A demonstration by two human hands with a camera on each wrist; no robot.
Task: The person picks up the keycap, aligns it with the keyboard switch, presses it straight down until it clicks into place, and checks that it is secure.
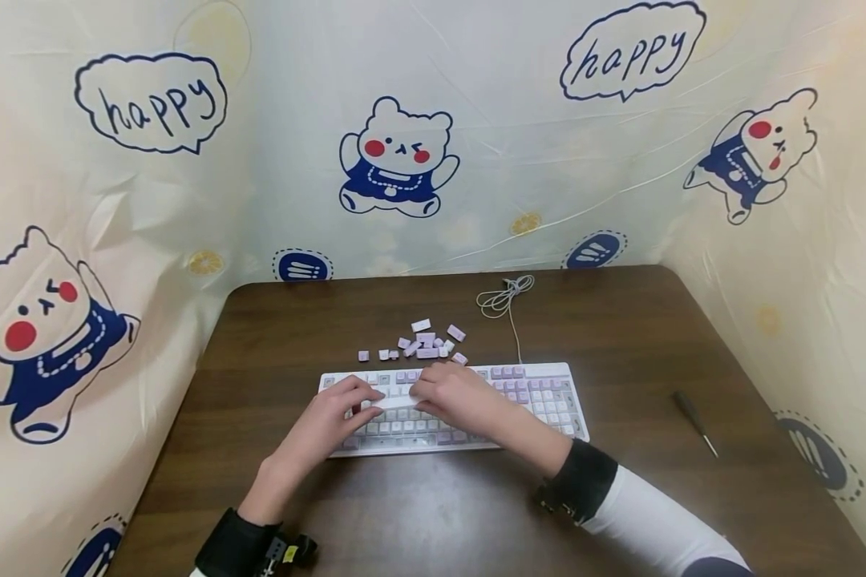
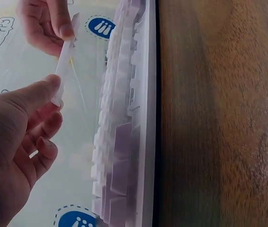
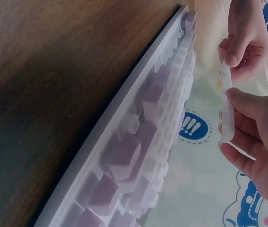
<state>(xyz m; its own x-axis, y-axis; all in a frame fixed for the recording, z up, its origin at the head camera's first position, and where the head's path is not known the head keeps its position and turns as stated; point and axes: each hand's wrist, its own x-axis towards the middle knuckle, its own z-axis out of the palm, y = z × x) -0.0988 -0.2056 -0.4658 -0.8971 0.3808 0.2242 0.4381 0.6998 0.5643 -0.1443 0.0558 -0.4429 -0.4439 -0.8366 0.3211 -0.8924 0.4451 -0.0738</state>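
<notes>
A long white spacebar keycap [image 1: 398,402] is held over the keyboard [image 1: 576,401], one end in each hand. My left hand [image 1: 332,413] pinches its left end between thumb and fingers. At the other end, my right hand [image 1: 462,393] grips it with the thumb on the near face, as the right wrist view shows. Both wrist views have the spacebar [image 2: 65,68] raised above the keys. White and lilac keycaps fill most of the white keyboard; its front row has a long bare stretch [image 2: 133,90] without caps.
Loose white and lilac keycaps [image 1: 427,353] lie in a scattered group behind the keyboard. A coiled white cable [image 1: 501,300] runs to its back edge. To the right, a dark-handled screwdriver [image 1: 695,422] lies on the brown wooden table [image 1: 260,344]. Printed curtains surround the table.
</notes>
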